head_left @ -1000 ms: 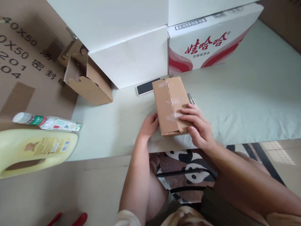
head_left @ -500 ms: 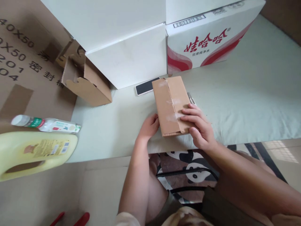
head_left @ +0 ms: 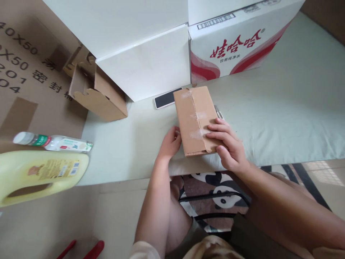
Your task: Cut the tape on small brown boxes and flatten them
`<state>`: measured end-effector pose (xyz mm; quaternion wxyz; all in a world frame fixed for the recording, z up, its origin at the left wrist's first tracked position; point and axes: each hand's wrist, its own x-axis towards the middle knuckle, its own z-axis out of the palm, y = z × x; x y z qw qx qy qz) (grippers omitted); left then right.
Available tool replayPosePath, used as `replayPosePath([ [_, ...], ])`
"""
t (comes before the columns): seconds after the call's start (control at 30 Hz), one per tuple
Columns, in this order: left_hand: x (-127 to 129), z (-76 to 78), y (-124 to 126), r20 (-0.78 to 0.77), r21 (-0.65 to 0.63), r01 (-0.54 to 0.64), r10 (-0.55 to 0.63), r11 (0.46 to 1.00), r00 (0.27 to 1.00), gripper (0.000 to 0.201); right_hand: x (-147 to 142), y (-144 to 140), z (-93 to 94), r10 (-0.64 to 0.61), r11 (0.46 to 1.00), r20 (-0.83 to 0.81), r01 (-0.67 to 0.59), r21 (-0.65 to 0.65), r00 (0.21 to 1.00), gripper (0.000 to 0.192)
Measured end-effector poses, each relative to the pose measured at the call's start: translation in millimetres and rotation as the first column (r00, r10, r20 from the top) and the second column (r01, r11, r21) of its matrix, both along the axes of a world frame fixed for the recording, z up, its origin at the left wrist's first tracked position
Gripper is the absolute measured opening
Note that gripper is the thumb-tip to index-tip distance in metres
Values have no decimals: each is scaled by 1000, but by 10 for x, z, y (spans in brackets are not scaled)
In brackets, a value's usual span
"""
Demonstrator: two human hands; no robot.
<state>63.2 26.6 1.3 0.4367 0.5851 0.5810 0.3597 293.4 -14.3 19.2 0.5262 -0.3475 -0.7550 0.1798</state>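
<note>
A small brown cardboard box (head_left: pixel 190 115) stands on the pale green cloth, with a seam down its top and clear tape (head_left: pixel 198 133) across the seam in several places. My right hand (head_left: pixel 230 144) rests on the box's near right edge, its fingers stretched over the top and the thumb apart. Close to the box's left side is my left hand (head_left: pixel 170 144), with fingers curled into a pinch. A tiny pale bit shows at its fingertips, too small to name. A slim metallic object (head_left: pixel 218 112) lies partly hidden against the box's right side.
Behind the box are a dark-faced phone-like slab (head_left: pixel 165 100), a white carton (head_left: pixel 151 68) and a red-and-white water carton (head_left: pixel 231 54). An open brown box (head_left: pixel 107 97), a clear bottle (head_left: pixel 59 142) and a yellow jug (head_left: pixel 54 169) are at left. The table's front edge (head_left: pixel 121 178) runs below my hands.
My left hand has shifted slightly up along the box's left side, and its fingertips have turned a little. The right hand and the box stay where they were.
</note>
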Motion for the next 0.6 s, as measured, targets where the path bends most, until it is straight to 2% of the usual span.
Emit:
replayPosePath([
  [0.1,-11,-1,7,150,112,-147,129,983,980,35,10,2,20,32,999,15,-32,-9,999,34],
  [0.13,-20,11,6,164,205,-203,171,957,972,40,10,8,25,59,998,1,-59,-14,998,34],
  [0.2,-42,40,-8,134,428,-263,227,865,965,50,1,22,27,140,990,-45,-141,-18,989,34],
  [0.27,-62,66,-32,76,581,-221,217,784,973,54,-18,29,22,226,973,-83,-229,-22,970,34],
  [0.3,-68,76,-44,48,614,-183,196,768,979,53,-30,27,19,258,965,-96,-262,-29,961,34],
  [0.4,-76,95,-69,-12,626,-101,139,774,990,46,-55,7,26,280,949,-173,-299,-97,944,35],
  [0.47,-78,98,-70,-10,620,-107,144,777,989,44,-41,9,43,202,952,-268,-253,-174,942,39],
  [0.5,-80,96,-67,2,621,-117,148,775,989,44,-20,25,50,126,957,-286,-192,-217,950,39],
  [0.53,-82,92,-64,14,624,-126,149,771,989,43,10,52,50,29,960,-262,-100,-260,965,38],
  [0.6,-87,80,-56,29,631,-134,149,764,988,43,93,136,20,-179,941,-61,153,-301,982,31],
])
